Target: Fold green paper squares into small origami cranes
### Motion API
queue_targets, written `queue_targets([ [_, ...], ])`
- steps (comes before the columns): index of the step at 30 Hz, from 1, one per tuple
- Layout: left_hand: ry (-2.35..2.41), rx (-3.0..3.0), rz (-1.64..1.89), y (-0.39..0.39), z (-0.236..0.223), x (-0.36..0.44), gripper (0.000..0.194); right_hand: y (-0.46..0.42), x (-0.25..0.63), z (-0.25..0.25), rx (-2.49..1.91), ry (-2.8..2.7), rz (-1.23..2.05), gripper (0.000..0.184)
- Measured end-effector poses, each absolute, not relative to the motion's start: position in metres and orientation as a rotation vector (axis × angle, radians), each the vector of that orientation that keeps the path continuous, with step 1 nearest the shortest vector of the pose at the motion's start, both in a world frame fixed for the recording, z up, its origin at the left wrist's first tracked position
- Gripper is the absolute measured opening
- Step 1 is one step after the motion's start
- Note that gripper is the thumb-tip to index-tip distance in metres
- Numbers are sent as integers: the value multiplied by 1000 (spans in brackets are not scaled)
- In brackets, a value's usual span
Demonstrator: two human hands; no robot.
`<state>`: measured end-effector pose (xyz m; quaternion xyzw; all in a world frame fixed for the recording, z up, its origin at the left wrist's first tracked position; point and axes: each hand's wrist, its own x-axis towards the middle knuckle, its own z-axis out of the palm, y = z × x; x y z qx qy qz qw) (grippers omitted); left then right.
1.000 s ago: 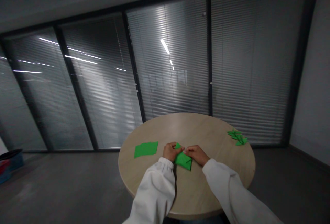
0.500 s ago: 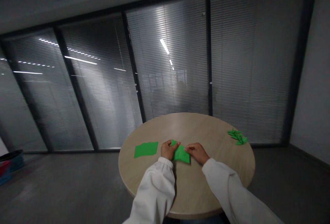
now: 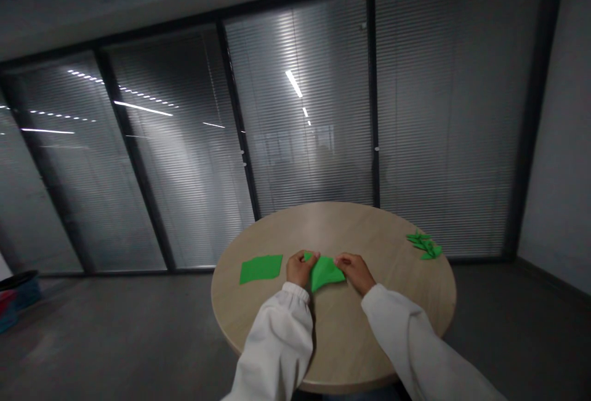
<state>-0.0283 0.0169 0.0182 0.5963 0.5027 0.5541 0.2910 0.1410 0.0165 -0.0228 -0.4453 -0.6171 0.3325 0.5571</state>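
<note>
A folded green paper lies near the middle of the round wooden table, roughly triangular with its tip toward me. My left hand pinches its left corner with curled fingers. On the other side, my right hand grips the right corner, fingers closed on the edge. Both arms wear white sleeves.
A flat stack of green paper squares lies on the table to the left of my hands. A small pile of folded green pieces sits near the table's right edge. Glass walls with blinds stand behind; a dark bin is at far left.
The green paper has been turned and spread between my hands, from a downward-hanging fold to a wider triangle. Both hands moved slightly apart and away from me.
</note>
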Motion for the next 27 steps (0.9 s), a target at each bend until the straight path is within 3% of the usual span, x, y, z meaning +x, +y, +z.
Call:
queue_targets([
  [15,1119,1632,949,14,13,-27,40,12,144,-17,-948,-1527,633,24],
  [20,1040,1278,1113,27,1,-31,49,6,141,-11,-820,-1592,650,36],
  [27,1013,1132,1210,36,-3,-37,41,2,133,-13,-788,-1740,683,22],
])
